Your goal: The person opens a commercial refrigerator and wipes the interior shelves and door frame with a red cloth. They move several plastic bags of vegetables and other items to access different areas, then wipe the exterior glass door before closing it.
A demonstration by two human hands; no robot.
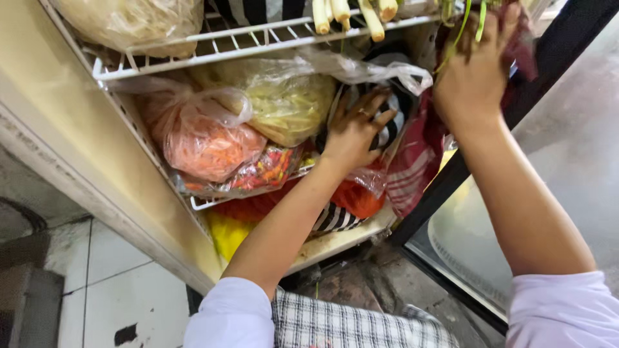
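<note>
Left hand [354, 132] is spread flat, fingers apart, against the black-and-white striped bag [390, 125] on the fridge's wire shelf [213, 201], seemingly steadying it beside the bag of orange shreds [203, 145]. Right hand [474, 71] is up in a dark red bag [419, 158] at the shelf's edge, among green stalks [464, 22]. Its fingertips are buried, so I can't tell whether it grips anything, and the top shelf is cut off.
</note>
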